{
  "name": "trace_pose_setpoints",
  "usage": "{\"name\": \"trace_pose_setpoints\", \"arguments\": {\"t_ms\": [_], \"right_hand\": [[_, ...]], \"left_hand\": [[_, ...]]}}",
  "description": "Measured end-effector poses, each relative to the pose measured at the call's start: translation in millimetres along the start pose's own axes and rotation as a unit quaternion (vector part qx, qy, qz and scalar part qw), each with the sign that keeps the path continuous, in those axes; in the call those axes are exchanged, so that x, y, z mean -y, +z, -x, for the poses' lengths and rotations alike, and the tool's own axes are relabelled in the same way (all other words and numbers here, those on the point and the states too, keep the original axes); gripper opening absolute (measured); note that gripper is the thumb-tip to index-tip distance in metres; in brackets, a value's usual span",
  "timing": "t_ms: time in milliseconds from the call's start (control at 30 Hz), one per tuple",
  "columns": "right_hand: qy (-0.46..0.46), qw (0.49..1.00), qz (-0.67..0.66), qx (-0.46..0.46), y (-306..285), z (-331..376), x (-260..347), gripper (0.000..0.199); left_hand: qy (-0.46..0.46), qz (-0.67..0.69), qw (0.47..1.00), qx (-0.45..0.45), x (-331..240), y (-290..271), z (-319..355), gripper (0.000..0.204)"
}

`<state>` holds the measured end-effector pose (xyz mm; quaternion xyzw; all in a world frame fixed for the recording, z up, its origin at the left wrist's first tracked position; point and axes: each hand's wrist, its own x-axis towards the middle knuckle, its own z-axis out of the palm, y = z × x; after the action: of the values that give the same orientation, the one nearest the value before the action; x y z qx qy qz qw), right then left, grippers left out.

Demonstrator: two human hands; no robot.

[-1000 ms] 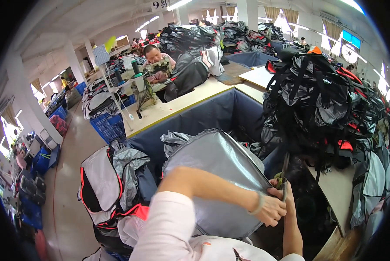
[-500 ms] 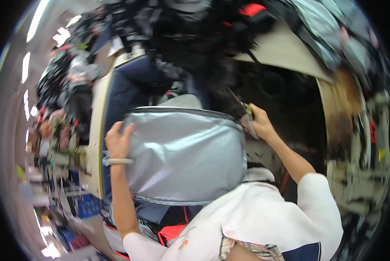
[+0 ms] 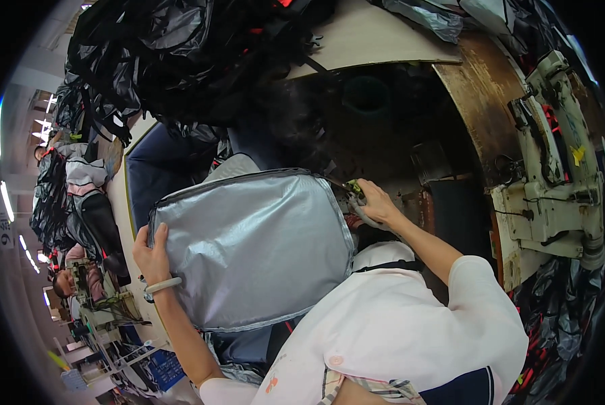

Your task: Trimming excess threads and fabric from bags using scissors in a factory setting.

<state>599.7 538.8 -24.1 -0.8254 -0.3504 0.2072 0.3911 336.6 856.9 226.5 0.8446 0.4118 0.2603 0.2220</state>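
Here's the left hand (image 3: 150, 255), a pale band (image 3: 162, 285) round its wrist, at the left edge of a broad, shiny silver fabric panel (image 3: 258, 246) with rounded corners and dark edging along its far side; the thumb lies over the silver face, the fingers closed in on the rim and holding it; and over to the right hand (image 3: 378, 202), its fingers wrapped round metal scissors with yellow-green on the grip (image 3: 353, 187); the blades point left, to the panel's far right corner, though whether they touch it I cannot tell; the panel itself sits right in front of the white-shirted wearer, creased and catching the light, spread between the two hands; just beyond, a deep navy cloth-lined bin (image 3: 155, 162), and above that a great heap of black and silver bags with red flashes (image 3: 194, 61); out right, a cream-coloured metal sewing machine (image 3: 552, 209) by a worn brown wooden tabletop (image 3: 481, 81); far left, a co-worker (image 3: 65, 283) bends near another machine, small in view.
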Motion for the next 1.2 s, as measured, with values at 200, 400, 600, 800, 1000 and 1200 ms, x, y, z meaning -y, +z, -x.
{"name": "trace_pose_setpoints", "arguments": {"t_ms": [200, 400, 600, 800, 1000, 1200], "right_hand": [[-0.096, 0.995, 0.027, 0.008, -16.1, -19.7, 25.2, 0.032], [-0.102, 0.995, 0.011, -0.004, -13.0, -27.7, 19.9, 0.026], [-0.124, 0.99, 0.005, -0.065, -12.9, -60.2, 20.0, 0.031], [-0.267, 0.962, 0.06, 0.022, -30.1, -133.4, 125.5, 0.042], [-0.499, 0.863, 0.086, 0.002, 10.8, -196.2, 229.2, 0.043], [-0.554, 0.815, 0.159, 0.053, 26.5, -206.9, 290.2, 0.038]], "left_hand": [[-0.01, 0.021, 1.0, -0.017, 12.5, -4.3, 8.6, 0.031], [-0.026, 0.018, 0.999, -0.024, -3.7, 0.2, 2.9, 0.032], [-0.033, -0.009, 0.999, -0.029, -6.2, 0.2, -1.8, 0.03], [-0.054, -0.047, 0.995, -0.072, -6.1, 8.5, 2.0, 0.035], [-0.1, 0.042, 0.99, -0.09, -4.6, 10.3, 7.6, 0.036], [-0.097, -0.003, 0.99, -0.101, -4.4, 10.3, 7.8, 0.026]]}}
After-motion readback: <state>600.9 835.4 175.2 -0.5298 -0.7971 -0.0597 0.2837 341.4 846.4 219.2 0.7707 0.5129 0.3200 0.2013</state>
